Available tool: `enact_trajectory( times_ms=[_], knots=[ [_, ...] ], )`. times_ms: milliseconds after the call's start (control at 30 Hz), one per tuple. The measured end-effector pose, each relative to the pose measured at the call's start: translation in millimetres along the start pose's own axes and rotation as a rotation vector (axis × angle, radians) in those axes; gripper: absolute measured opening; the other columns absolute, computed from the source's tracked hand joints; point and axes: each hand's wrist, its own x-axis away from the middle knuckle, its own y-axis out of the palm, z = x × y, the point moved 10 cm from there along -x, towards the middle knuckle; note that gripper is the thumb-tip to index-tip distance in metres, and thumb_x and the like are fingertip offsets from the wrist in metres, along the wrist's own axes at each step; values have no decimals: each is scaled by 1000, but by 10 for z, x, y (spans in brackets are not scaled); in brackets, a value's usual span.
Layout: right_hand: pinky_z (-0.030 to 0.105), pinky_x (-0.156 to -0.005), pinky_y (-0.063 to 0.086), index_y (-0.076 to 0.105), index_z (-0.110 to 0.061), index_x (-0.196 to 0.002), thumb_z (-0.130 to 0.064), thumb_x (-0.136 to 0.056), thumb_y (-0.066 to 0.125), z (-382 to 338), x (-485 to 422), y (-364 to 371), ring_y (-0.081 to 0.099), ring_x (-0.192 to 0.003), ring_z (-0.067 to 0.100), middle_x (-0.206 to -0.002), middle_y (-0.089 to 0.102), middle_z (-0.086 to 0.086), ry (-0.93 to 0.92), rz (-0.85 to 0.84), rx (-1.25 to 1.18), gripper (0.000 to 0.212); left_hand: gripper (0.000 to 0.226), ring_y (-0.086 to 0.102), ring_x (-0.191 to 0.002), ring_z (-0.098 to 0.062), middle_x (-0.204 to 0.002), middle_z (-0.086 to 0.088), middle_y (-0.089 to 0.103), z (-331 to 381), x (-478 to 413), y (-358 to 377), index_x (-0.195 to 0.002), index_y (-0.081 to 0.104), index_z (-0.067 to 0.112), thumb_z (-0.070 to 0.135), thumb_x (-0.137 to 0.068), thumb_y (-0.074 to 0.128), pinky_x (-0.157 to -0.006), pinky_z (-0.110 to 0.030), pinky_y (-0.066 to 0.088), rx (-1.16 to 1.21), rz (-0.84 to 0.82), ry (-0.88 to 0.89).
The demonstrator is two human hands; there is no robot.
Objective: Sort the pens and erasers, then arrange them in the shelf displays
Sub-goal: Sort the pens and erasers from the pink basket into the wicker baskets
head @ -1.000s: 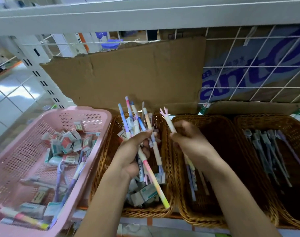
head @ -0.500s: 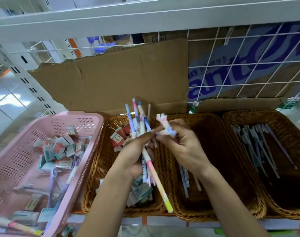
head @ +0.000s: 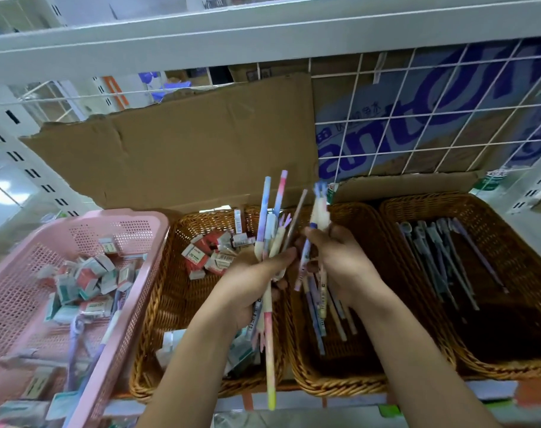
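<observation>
Pink, blue and cream pens [head: 270, 239] stand as a loose bundle in the left hand [head: 250, 284], whose fingers and thumb are curled round them above the gap between two wicker baskets. A second ago the right hand [head: 344, 262] was apart from this bundle, over the middle basket [head: 340, 383], with one pen in it; half a second ago it came back to the bundle. Now it is just beside the left hand and pinches a cream pen with a blue top [head: 320, 211], and a blue and pink pen [head: 304, 257] hangs slanted under its fingers. Whether this second pen is really held or only leaning there, the view does not show clearly. The judgement is that the person picks pens of one kind out of the mixed bundle, and the next place for them is probably the middle basket, where similar pale pens [head: 317, 310] already lie. The left wicker basket [head: 158, 304] holds erasers [head: 201, 257], and the right one [head: 510, 230] holds grey pens [head: 442, 261]. The pink plastic basket [head: 133, 217] at the far left is not yet sorted, with erasers and some pens mixed in it, so much of the task remains.
</observation>
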Motion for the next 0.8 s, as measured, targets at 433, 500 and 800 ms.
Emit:
enact_trajectory(
  times_ms=[433, 500, 800],
  knots=[
    [23, -48, 43, 59, -8, -81, -11, -95, 50, 224, -160, -606, 51, -51, 11, -63, 53, 3, 122, 76, 263, 17, 10, 57, -51, -11, -65, -4, 65, -36, -138, 259, -97, 60, 5, 13, -93, 57, -39, -18, 42, 377, -22, -98],
    [25, -56, 44, 63, -10, -90, -16, -95, 51, 236, -206, -695, 52, -59, 10, -68, 55, -1, 119, 74, 423, 14, 11, 56, -49, -9, -70, -5, 67, -39, -155, 304, -101, 58, 6, 14, -94, 54, -38, -18, 41, 423, -38, -103],
    [33, -69, 57, 55, -24, -100, -28, -89, 62, 3, 263, -168, 67, -78, 18, -95, 66, 9, 105, -230, 314, 13, 10, 56, -49, -11, -64, -2, 54, -87, -296, 248, -88, 54, 12, 18, -96, 53, -46, -22, 48, 531, 119, -48]
  ],
)
